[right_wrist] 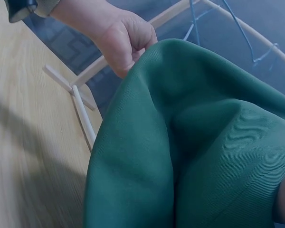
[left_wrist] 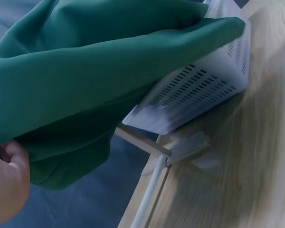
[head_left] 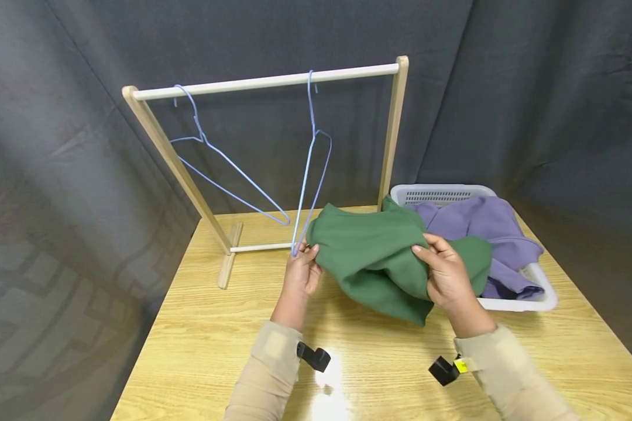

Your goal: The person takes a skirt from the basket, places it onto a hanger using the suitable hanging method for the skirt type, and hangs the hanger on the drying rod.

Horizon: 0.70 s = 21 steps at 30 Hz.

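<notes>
A green garment of finely ribbed cloth is held up between both hands; its exact kind cannot be told from its folds. My left hand pinches its left edge, near the lower end of a blue hanger. On the other side, my right hand grips the cloth between thumb and fingers, with part of it hanging below. In the left wrist view the garment drapes in front of the basket, and the left hand holds its lower edge. Cloth covers much of the right wrist view.
A wooden rack with a white rail stands at the back of the table. Another blue hanger hangs on its left part. The white basket at right holds purple clothing.
</notes>
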Each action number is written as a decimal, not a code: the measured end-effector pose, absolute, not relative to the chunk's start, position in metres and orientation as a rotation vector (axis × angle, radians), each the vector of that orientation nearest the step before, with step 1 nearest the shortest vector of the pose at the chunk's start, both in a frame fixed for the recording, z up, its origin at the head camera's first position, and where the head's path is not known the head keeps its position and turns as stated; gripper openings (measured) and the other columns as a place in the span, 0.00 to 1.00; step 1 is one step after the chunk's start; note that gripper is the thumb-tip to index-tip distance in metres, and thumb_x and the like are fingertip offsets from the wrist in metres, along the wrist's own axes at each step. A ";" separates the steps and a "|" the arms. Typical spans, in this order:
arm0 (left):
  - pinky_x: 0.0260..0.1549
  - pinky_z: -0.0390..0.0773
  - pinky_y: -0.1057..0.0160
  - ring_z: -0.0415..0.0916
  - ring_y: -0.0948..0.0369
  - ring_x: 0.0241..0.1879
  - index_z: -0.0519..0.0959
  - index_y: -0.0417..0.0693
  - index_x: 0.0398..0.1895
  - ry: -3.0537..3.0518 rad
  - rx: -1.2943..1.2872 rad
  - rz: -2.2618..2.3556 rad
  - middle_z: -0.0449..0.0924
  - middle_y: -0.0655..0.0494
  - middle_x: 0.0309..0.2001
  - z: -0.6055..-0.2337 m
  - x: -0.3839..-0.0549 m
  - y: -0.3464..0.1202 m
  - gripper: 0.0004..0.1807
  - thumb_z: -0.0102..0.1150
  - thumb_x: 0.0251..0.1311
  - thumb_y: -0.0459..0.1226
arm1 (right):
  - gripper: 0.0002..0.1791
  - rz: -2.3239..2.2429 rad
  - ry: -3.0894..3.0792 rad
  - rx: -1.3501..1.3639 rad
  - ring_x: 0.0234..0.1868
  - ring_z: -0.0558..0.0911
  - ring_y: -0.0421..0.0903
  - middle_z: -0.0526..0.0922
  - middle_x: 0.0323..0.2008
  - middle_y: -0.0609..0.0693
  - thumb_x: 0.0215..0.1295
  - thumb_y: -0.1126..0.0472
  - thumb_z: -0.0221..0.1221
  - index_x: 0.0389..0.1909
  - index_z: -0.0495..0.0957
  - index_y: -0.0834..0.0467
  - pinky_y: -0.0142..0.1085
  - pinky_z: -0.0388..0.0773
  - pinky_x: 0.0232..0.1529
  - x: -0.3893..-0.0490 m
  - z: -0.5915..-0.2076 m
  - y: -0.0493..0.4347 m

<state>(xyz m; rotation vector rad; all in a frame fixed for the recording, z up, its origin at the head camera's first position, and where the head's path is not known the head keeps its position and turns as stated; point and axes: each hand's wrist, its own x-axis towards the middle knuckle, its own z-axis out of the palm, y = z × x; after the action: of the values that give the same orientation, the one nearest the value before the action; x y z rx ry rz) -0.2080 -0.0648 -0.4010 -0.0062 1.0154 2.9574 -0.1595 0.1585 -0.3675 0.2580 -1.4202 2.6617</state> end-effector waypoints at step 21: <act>0.28 0.74 0.68 0.74 0.63 0.28 0.67 0.43 0.29 0.924 -0.147 3.067 0.73 0.56 0.29 -0.410 -0.207 -0.093 0.14 0.35 0.56 0.19 | 0.17 2.784 -1.521 0.172 0.32 0.76 0.40 0.78 0.32 0.44 0.58 0.75 0.46 0.32 0.77 0.52 0.30 0.73 0.32 -0.157 -0.388 0.131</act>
<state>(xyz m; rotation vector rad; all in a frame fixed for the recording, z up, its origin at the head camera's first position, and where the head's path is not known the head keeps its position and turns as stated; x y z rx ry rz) -0.2068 -0.0934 -0.4103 -0.1469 0.9240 3.0670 -0.1573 0.1310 -0.3879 0.1715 -1.5211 2.7836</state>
